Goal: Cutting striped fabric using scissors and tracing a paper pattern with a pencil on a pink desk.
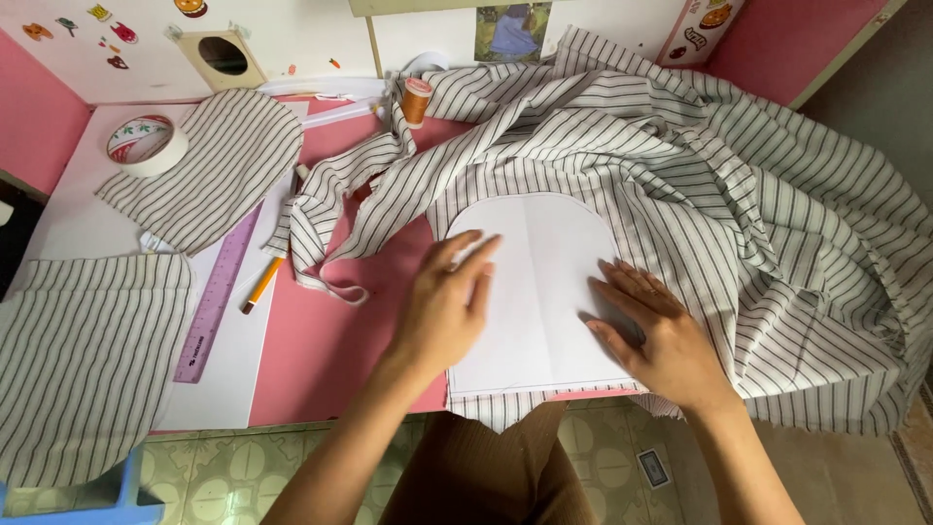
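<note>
Both my palms lie flat with fingers spread, gripping nothing: my left hand [445,306] presses the left edge of the white paper pattern [539,292], my right hand [649,335] its right side. The pattern rests on the striped fabric [700,185] at the pink table's [335,350] near edge. I judge I am smoothing and placing it; tracing next needs the pencil [262,284] beside the purple ruler [216,297].

Left hand [445,306] and right hand [649,331] press flat on the white paper pattern [544,292], which lies on striped fabric [758,214] on the pink counter [330,340].
</note>
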